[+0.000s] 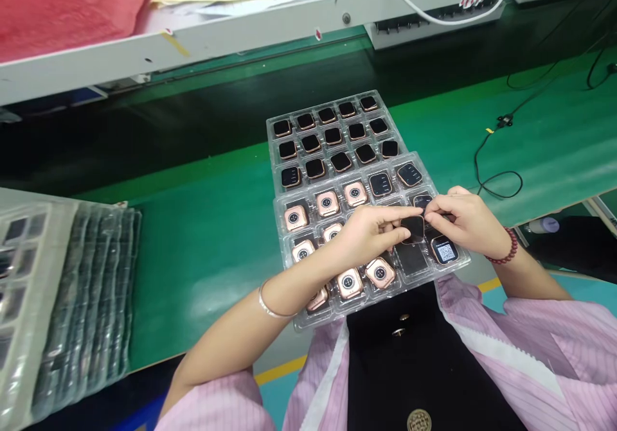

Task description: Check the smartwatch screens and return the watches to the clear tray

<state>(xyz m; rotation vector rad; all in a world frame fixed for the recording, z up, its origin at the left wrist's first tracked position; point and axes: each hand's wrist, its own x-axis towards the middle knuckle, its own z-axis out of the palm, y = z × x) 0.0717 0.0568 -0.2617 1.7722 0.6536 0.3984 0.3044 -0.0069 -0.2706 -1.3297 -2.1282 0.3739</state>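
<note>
My left hand (369, 232) grips a square smartwatch body (413, 230), its dark screen facing up, between thumb and fingers above the near clear plastic tray (308, 320). Beside its upper right corner, my right hand (465, 220) has thumb and fingertips pinched together; whatever is between them is too small to make out. In the near tray, several rose-gold watch bodies (295, 217) lie back side up on the left. Toward the right, others lie screen up, including a lit watch (380, 184) and one showing a QR code (444, 250). My left forearm hides part of the tray.
A far clear tray (274, 155) with rows of dark-screened watches adjoins the near tray. Stacked plastic trays (91, 302) stand at the left on the green mat (193, 238). A black cable (499, 174) lies at right. A white shelf (270, 23) crosses the back.
</note>
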